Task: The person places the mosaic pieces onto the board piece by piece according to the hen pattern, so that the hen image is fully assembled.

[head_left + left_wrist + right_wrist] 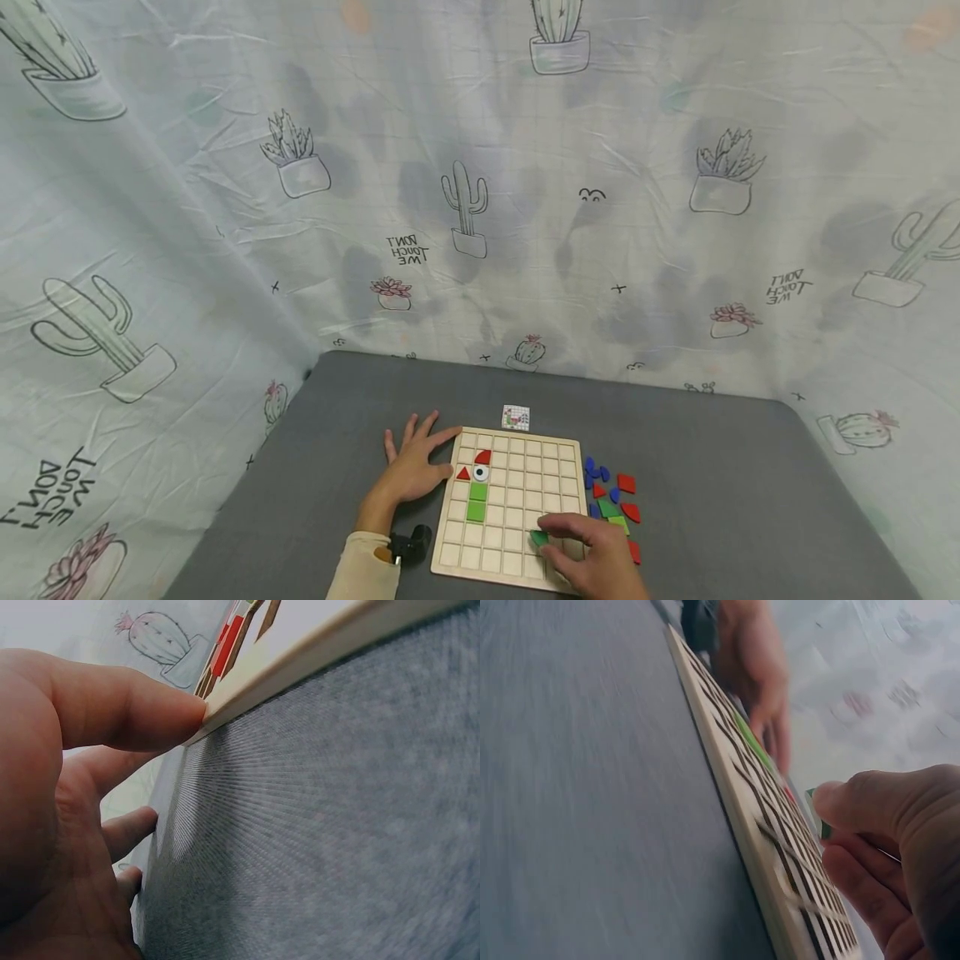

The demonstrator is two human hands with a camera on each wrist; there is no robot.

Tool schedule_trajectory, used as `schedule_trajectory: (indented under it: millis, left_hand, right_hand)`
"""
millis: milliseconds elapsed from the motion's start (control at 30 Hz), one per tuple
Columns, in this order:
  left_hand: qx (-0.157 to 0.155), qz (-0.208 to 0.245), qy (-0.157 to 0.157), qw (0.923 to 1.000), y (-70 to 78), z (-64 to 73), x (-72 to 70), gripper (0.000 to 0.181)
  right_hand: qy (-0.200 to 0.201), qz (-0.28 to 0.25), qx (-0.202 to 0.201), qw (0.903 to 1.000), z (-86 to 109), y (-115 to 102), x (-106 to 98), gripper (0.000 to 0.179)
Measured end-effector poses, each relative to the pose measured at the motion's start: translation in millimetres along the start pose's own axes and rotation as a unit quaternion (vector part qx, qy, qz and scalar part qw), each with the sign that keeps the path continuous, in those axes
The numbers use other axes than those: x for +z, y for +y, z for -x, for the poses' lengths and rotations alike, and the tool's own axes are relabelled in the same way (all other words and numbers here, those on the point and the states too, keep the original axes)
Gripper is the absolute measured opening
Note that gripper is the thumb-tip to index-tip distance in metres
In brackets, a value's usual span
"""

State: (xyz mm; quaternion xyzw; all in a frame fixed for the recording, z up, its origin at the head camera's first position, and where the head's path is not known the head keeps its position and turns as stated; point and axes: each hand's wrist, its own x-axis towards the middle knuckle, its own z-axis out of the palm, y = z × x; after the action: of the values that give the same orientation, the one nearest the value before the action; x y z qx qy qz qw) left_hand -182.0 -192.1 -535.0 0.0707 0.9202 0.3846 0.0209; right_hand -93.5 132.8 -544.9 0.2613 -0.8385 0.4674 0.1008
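Note:
Above the lower right cells of a wooden grid board (513, 518), my right hand (592, 554) pinches a dark green piece (538, 538) with a rounded edge between thumb and fingers. My left hand (411, 468) lies at the board's left side with spread fingers. Its thumb (161, 712) touches the board's side edge. Set in the upper left cells are a red quarter-round piece (483, 457), a red triangle (463, 474) and a white eye piece (481, 473). Below the eye, a light green square (477, 492) sits over another green square (476, 511).
Loose blue pieces (590, 467), a red square (626, 483) and several other red and green pieces lie right of the board, partly behind my right hand. A small printed pattern card (516, 417) lies beyond the board on the grey table (360, 400). Curtains (495, 317) surround the table.

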Motion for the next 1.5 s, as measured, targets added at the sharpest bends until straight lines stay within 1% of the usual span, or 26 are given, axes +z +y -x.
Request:
schedule_trajectory:
  millis: [133,367,600,700,833,933,1167,1400,1500]
  left_hand:
    - [0.002,0.000,0.004,1.0000,0.2,-0.8,-0.5,0.065]
    - [0.002,-0.008,0.006,0.9999,-0.3,-1.5,0.5,0.065]
    - [0.002,-0.009,0.008,0.9999,0.0,-2.1,1.2,0.065]
    - [0.001,-0.007,0.008,0.9999,0.0,-2.0,1.2,0.065]
    - [0.001,-0.009,0.006,0.9999,-0.5,-2.0,1.4,0.065]
    - [0.001,-0.008,0.006,1.0000,-0.6,-2.1,1.5,0.065]
    - [0.001,-0.011,0.005,0.9999,-1.5,-2.8,1.8,0.065]
    - [0.000,-0.011,0.003,0.9999,-1.0,-2.6,1.5,0.065]
    - [0.000,-0.011,0.003,0.9999,-0.7,-2.1,1.3,0.065]
  right_hand:
    - [-0.029,-0.007,0.015,0.9994,-10.9,-10,17,0.026]
    - [-0.062,-0.023,0.008,0.9978,-27.6,-19,45,0.025]
    - [-0.058,-0.030,0.004,0.9979,-36.4,-24,66,0.026]
    - [-0.055,-0.020,-0.002,0.9983,-38.1,-24,72,0.027]
    - [-0.055,0.008,-0.015,0.9983,-38.1,-27,76,0.028]
    - [-0.057,0.020,-0.014,0.9981,-37.9,-29,75,0.029]
    - [-0.060,0.019,-0.030,0.9976,-37.5,-30,76,0.028]
    - [-0.055,0.020,-0.027,0.9979,-38.1,-32,76,0.028]
    - [-0.052,0.025,-0.036,0.9977,-38.1,-31,75,0.028]
